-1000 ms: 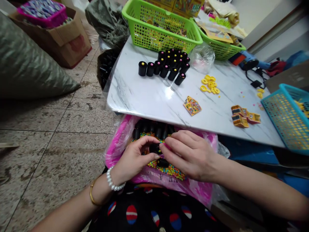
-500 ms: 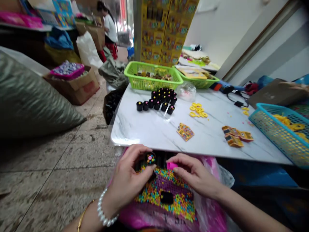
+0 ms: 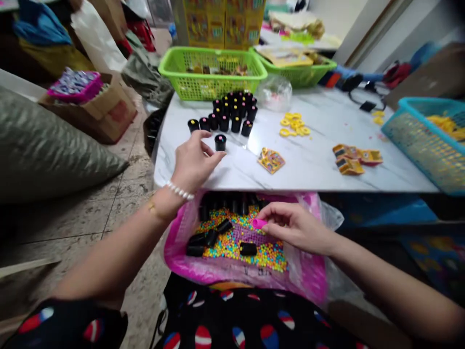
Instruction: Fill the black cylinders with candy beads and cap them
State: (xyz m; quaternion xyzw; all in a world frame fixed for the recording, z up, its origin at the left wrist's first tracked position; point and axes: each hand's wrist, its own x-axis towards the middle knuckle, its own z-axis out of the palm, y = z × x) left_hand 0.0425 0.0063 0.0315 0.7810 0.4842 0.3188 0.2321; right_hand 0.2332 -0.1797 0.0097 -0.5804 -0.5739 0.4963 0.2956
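My left hand [image 3: 198, 160] is over the near left part of the white table, thumb and fingers apart. Just beyond its fingertips a small black cup [image 3: 220, 143] with a pink centre stands upright on the tabletop. Behind it is a group of similar black cups [image 3: 235, 123] with pink or yellow centres. My right hand [image 3: 290, 225] pinches a small pink tube-like cup [image 3: 258, 223] above a pink basket [image 3: 174, 254]. In that basket lie many coloured beads [image 3: 269, 254] and several black cups [image 3: 248, 249], some on their sides.
Green baskets [image 3: 214, 87] stand at the table's back, before stacked yellow boxes [image 3: 225, 24]. Yellow ring pieces [image 3: 294, 125], a printed packet [image 3: 271, 160] and small orange boxes [image 3: 356, 157] lie on the table [image 3: 308, 174]. A blue basket [image 3: 417, 140] is at right; a large sack [image 3: 47, 150] at left.
My left hand has moved from the basket up to the table, and the black cup it held now stands there, released. My right hand still holds the pink cup. The view has tilted down.
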